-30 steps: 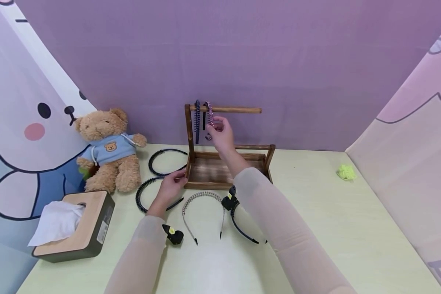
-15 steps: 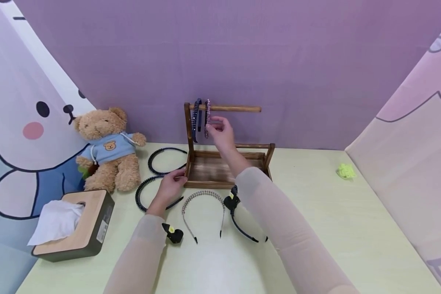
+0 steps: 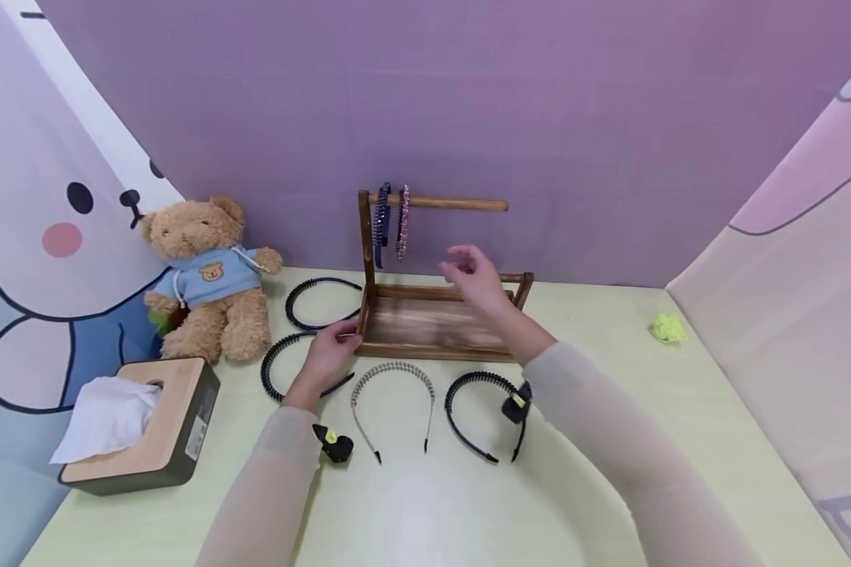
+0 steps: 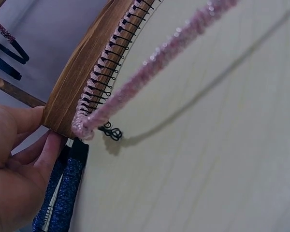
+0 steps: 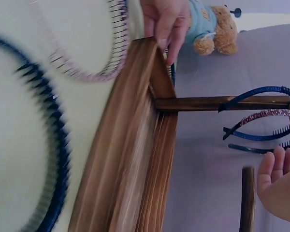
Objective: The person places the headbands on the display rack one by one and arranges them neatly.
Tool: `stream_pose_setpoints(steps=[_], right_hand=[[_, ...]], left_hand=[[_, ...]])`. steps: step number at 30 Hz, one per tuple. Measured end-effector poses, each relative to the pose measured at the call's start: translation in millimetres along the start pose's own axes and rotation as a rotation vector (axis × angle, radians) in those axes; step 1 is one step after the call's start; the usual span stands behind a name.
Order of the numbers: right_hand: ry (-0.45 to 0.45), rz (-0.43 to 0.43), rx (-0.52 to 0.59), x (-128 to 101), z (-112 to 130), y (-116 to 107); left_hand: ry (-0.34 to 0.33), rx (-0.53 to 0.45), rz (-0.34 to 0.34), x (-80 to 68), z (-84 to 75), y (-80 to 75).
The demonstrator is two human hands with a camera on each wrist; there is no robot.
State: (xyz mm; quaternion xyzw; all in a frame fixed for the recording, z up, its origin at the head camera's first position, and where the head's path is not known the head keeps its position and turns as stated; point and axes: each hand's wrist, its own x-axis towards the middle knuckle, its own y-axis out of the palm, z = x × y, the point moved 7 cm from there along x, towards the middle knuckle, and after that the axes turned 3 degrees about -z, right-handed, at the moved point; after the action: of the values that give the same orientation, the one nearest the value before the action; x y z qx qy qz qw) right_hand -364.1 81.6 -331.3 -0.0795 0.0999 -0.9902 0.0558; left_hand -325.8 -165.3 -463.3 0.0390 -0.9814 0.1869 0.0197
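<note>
My left hand grips the left front corner of a wooden stand, thumb and fingers on either side of the board in the left wrist view. From the stand's upper bar hang a dark blue headband and a pink glittery headband, side by side near the upright. My right hand hovers over the tray's right part, fingers loosely bent, holding nothing. In front of the stand lie a pale pink headband and a dark headband. Two more dark headbands lie left of it, one partly behind my left hand.
A teddy bear in a blue top sits at the back left. Nearer stands a tissue box with a tissue sticking out. A yellow-green fuzzy item lies far right. A purple backdrop rises behind the table.
My right hand has let go of the pink glittery headband, which now hangs on the bar, and has moved right and down. My left hand has stayed at the stand's corner.
</note>
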Motion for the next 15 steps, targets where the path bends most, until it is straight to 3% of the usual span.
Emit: stream_pose_setpoints(steps=[7, 15], right_hand=[[-0.038, 0.129, -0.174, -39.5, -22.3, -32.7], [0.007, 0.183, -0.139, -71.1, -47.5, -65.9]], left_hand=[[-0.007, -0.015, -0.012, 0.6, 2.9, 0.6], [0.010, -0.016, -0.009, 1.3, 2.1, -0.8]])
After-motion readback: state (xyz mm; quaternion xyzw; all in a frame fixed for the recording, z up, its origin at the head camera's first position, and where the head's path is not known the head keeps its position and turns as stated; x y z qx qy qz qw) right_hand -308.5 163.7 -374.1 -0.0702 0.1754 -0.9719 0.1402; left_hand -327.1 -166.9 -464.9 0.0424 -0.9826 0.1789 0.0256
